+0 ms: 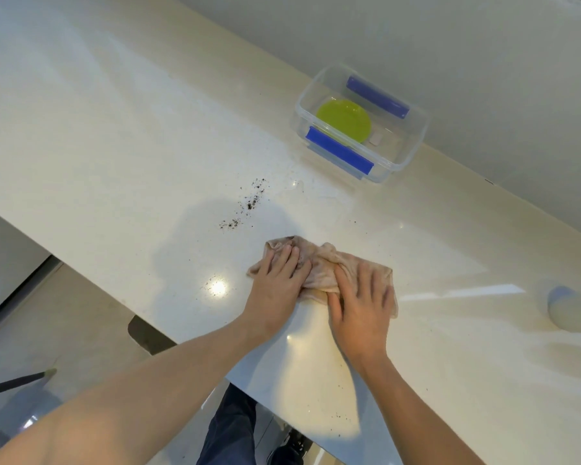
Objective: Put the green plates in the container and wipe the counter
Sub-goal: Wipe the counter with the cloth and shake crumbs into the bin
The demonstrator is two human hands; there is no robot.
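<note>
A beige cloth (319, 263) lies bunched on the cream counter (114, 129). My left hand (277, 280) presses flat on its left part. On its right part, my right hand (361, 307) lies flat with fingers spread. A trail of dark crumbs (249, 203) sits on the counter just beyond and left of the cloth. Further back on the right stands a clear plastic container (413, 142) with blue clips. A green plate (344, 120) lies flat inside it.
A pale cylindrical object (567, 307) lies at the right edge of the counter. A few dark specks (341, 417) dot the counter near its front edge. The wall (450, 45) runs behind the container. Below the counter's edge are the floor and my legs.
</note>
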